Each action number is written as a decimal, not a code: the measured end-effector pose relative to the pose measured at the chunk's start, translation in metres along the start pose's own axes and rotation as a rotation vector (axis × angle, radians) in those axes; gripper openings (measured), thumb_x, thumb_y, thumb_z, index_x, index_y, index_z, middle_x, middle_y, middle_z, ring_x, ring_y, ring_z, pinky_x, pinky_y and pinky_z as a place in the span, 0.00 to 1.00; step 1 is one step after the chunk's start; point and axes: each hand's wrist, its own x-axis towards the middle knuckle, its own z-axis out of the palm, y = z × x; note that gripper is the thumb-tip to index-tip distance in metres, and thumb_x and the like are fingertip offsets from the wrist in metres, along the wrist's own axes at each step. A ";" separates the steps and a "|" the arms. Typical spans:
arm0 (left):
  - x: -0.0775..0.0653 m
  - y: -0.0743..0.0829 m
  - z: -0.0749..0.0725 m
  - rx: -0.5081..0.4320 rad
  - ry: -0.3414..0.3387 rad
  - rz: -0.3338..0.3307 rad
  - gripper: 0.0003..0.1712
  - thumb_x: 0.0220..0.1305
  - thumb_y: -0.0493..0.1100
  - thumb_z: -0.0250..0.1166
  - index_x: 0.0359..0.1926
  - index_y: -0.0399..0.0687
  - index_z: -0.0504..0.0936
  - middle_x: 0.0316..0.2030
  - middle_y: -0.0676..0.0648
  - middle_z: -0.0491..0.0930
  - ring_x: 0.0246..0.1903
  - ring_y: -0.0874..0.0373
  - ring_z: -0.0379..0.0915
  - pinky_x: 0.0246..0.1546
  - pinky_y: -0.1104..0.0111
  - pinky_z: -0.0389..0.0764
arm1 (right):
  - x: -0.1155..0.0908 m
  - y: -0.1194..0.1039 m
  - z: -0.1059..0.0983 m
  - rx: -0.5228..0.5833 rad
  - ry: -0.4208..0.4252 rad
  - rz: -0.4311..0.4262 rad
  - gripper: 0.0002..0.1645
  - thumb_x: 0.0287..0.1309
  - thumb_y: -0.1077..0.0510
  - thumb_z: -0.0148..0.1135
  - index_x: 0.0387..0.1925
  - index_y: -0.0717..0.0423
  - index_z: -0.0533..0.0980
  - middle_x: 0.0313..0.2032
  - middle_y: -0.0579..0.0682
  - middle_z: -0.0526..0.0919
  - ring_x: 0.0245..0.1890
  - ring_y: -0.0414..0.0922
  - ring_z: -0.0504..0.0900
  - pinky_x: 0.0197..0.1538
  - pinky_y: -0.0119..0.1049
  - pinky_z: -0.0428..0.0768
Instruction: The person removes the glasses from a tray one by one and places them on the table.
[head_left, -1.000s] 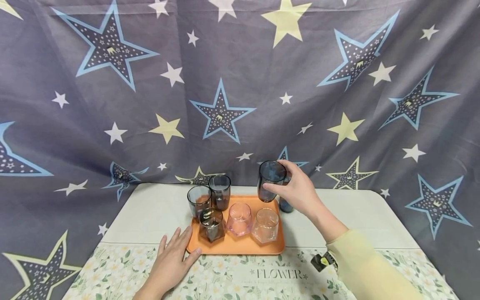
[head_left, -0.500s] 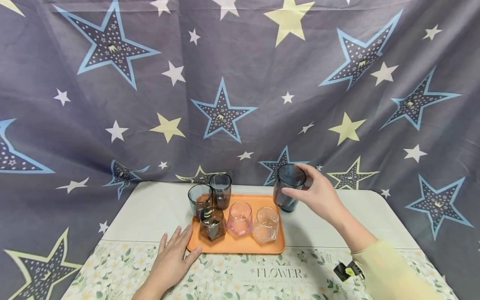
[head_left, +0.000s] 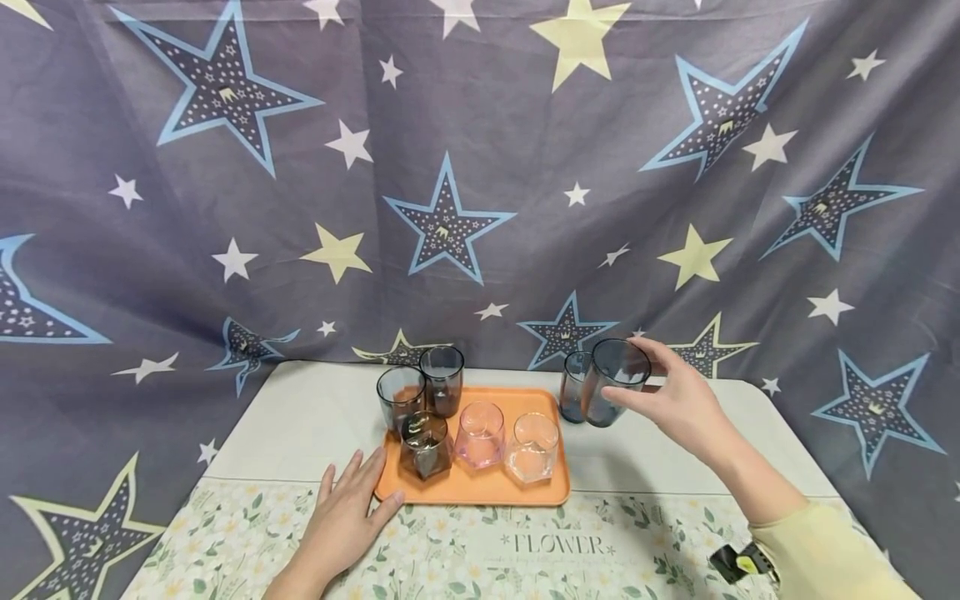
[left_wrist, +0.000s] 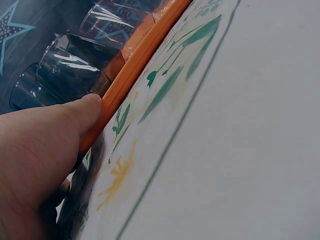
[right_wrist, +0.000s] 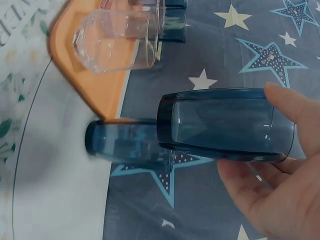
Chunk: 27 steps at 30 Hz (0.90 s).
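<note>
My right hand (head_left: 690, 412) grips a blue-tinted drinking glass (head_left: 617, 383) between thumb and fingers near its rim. In the right wrist view this glass (right_wrist: 220, 125) has its base apart from the hand, with nothing inside. A second blue glass (head_left: 573, 396) stands on the table just right of the orange tray (head_left: 517, 403), partly overlapped by the held one. My left hand (head_left: 341, 521) lies at the tray's front left corner, fingers extended along its side. Its thumb (left_wrist: 90, 107) touches the tray's rim in the left wrist view.
On the tray stand two smoky grey tumblers (head_left: 442, 383) at the back left. A dark faceted glass (head_left: 425, 450), a pink one (head_left: 480, 437) and a clear one (head_left: 532, 450) line its front. A star-patterned curtain (head_left: 480, 167) hangs behind the table.
My right hand has carried the blue glass rightward from above the tray, past the standing blue glass, and lower toward the table. The left hand and tray stay put.
</note>
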 end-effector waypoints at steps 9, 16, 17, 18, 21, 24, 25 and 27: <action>-0.001 0.001 -0.002 0.000 0.012 0.004 0.49 0.80 0.65 0.65 0.86 0.39 0.63 0.82 0.36 0.65 0.85 0.32 0.47 0.81 0.31 0.32 | -0.006 0.015 -0.012 -0.026 -0.002 0.032 0.60 0.64 0.37 0.82 0.84 0.57 0.63 0.65 0.58 0.82 0.64 0.59 0.82 0.53 0.50 0.86; -0.002 0.000 -0.001 0.006 0.014 0.002 0.49 0.80 0.64 0.66 0.86 0.40 0.63 0.82 0.37 0.65 0.85 0.33 0.47 0.81 0.32 0.31 | -0.004 0.026 -0.013 -0.028 0.001 0.048 0.61 0.64 0.40 0.83 0.85 0.60 0.61 0.66 0.59 0.80 0.66 0.59 0.80 0.55 0.50 0.85; -0.002 0.000 -0.001 0.007 0.015 0.002 0.49 0.80 0.65 0.66 0.86 0.40 0.63 0.82 0.37 0.65 0.85 0.33 0.47 0.81 0.32 0.31 | -0.004 0.028 -0.013 -0.027 0.003 0.050 0.61 0.64 0.40 0.83 0.85 0.61 0.61 0.66 0.59 0.80 0.66 0.59 0.81 0.55 0.49 0.84; -0.002 0.000 -0.001 0.009 0.015 0.003 0.49 0.80 0.65 0.66 0.86 0.40 0.63 0.82 0.37 0.65 0.85 0.33 0.47 0.81 0.32 0.31 | -0.003 0.029 -0.013 -0.029 0.005 0.054 0.61 0.64 0.40 0.83 0.85 0.61 0.61 0.67 0.59 0.80 0.66 0.59 0.81 0.55 0.49 0.84; -0.001 0.000 -0.001 0.010 0.015 0.001 0.49 0.80 0.65 0.66 0.86 0.40 0.63 0.82 0.37 0.65 0.85 0.33 0.46 0.82 0.32 0.31 | -0.001 0.035 -0.012 -0.035 0.011 0.069 0.62 0.63 0.39 0.83 0.85 0.61 0.62 0.67 0.60 0.81 0.66 0.59 0.81 0.54 0.48 0.84; -0.001 -0.001 -0.001 0.011 0.010 -0.003 0.50 0.80 0.65 0.65 0.86 0.41 0.62 0.82 0.37 0.65 0.85 0.33 0.46 0.82 0.32 0.31 | 0.002 0.041 -0.010 -0.042 0.015 0.085 0.62 0.63 0.39 0.84 0.85 0.60 0.62 0.67 0.60 0.81 0.66 0.60 0.80 0.53 0.48 0.83; -0.001 -0.001 -0.001 0.011 0.007 -0.005 0.50 0.80 0.65 0.65 0.86 0.41 0.62 0.82 0.37 0.65 0.85 0.33 0.46 0.82 0.32 0.31 | 0.003 0.044 -0.010 -0.048 0.018 0.091 0.62 0.62 0.39 0.84 0.85 0.60 0.62 0.68 0.61 0.81 0.67 0.60 0.80 0.52 0.48 0.83; -0.001 -0.001 -0.001 0.008 0.004 -0.007 0.50 0.80 0.66 0.65 0.86 0.41 0.63 0.82 0.37 0.65 0.85 0.33 0.46 0.81 0.32 0.31 | 0.005 0.049 -0.008 -0.058 0.025 0.101 0.63 0.62 0.38 0.83 0.85 0.60 0.61 0.68 0.62 0.80 0.67 0.62 0.79 0.53 0.50 0.83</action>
